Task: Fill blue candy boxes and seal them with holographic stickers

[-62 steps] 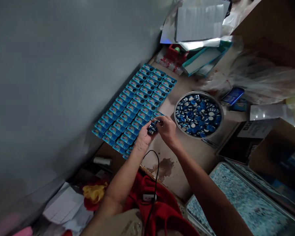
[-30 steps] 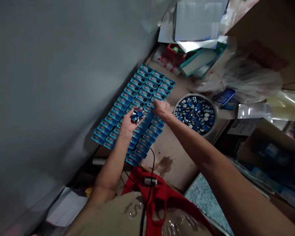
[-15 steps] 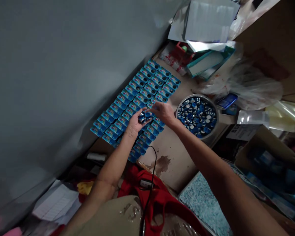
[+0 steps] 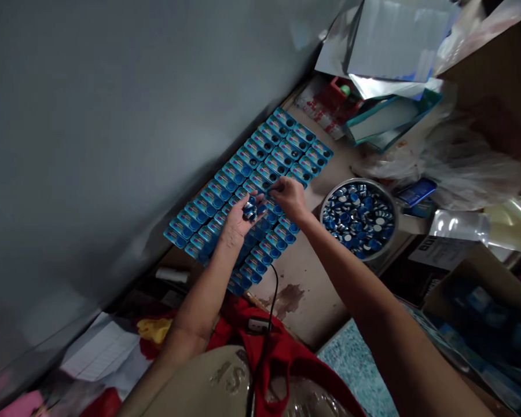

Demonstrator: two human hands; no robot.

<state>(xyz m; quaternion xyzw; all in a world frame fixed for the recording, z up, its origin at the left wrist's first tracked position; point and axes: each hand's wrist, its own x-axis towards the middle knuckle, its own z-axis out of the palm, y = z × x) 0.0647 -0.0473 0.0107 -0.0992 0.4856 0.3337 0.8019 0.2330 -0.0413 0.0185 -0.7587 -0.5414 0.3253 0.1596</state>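
My left hand [image 4: 239, 217] is palm up and cupped around several small round caps [image 4: 250, 208], blue and silver in colour. Just to its right, my right hand [image 4: 289, 197] is closed in a pinch over the blue blister cards [image 4: 243, 156]. Whatever sits between its fingertips is too small to make out. The cards lie in slanting rows on the table. Dark round spots show on the cards toward the far end, while the nearer ones have blue round wells. Both hands hide part of the middle rows.
Right of the cards stands a round metal bowl [image 4: 395, 226] full of similar caps. A grey wall [image 4: 113, 116] borders the left. Clear plastic bags [image 4: 469, 168], a teal box [image 4: 391, 119] and an open carton [image 4: 481, 289] crowd the right. A black cable [image 4: 274, 295] hangs in front.
My right hand has moved from the caps in my left palm to over the cards, its fingers pinched. The left hand stays cupped around the caps. The view has shifted slightly.
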